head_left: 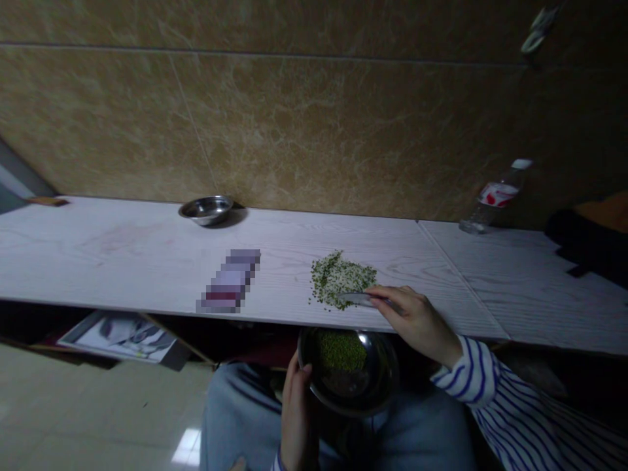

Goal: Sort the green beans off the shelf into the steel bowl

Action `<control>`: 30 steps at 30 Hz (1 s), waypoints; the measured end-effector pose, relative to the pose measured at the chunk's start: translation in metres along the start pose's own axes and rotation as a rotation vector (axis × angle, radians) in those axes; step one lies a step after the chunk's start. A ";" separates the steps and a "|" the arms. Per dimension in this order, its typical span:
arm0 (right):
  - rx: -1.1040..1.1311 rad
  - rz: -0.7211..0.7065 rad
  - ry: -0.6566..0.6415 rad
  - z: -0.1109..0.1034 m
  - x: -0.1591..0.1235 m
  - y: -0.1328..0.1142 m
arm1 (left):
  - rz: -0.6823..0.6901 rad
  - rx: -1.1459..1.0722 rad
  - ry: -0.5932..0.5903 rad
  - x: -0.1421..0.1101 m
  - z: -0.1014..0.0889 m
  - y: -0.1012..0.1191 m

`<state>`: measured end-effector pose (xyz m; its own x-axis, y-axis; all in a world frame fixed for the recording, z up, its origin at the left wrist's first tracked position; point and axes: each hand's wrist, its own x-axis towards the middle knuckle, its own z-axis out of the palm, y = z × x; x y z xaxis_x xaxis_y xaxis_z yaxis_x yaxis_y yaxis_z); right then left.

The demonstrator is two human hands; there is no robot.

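Observation:
My left hand [297, 399] grips the left rim of a steel bowl [390, 383], which is tilted below the counter's front edge, above my lap. Green beans that look like mung beans [342, 350] lie together inside the bowl. On the counter, a loose pile of green beans mixed with white, rice-like grains [341, 278] is spread out. My right hand [412, 317] pinches a thin, shiny, spoon-like utensil [356, 297], its tip at the near right side of the pile. The utensil's exact shape is hard to make out.
A smaller steel bowl [206, 210] stands near the tiled wall. A blurred-out flat object [230, 281] lies left of the pile. To the right are a clear bottle [498, 196] and dark cloth [589, 242]. Under the white counter [122, 261] sits an open drawer or tray [122, 337].

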<state>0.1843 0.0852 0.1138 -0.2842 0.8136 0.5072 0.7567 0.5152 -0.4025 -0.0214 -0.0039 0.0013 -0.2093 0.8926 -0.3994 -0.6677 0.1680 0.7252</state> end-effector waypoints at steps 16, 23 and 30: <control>0.018 -0.051 -0.131 0.021 0.011 -0.005 | -0.021 0.002 -0.018 0.001 0.000 0.000; -0.019 -0.023 -0.054 0.032 0.024 0.000 | 0.000 0.037 -0.026 0.004 -0.003 -0.003; -0.006 -0.062 0.071 0.023 0.023 0.008 | -0.029 -0.026 -0.009 0.000 0.000 0.000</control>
<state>0.1707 0.1139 0.1048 -0.2887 0.7590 0.5835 0.7422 0.5624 -0.3644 -0.0212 -0.0035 0.0015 -0.1827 0.8913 -0.4151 -0.6915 0.1836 0.6986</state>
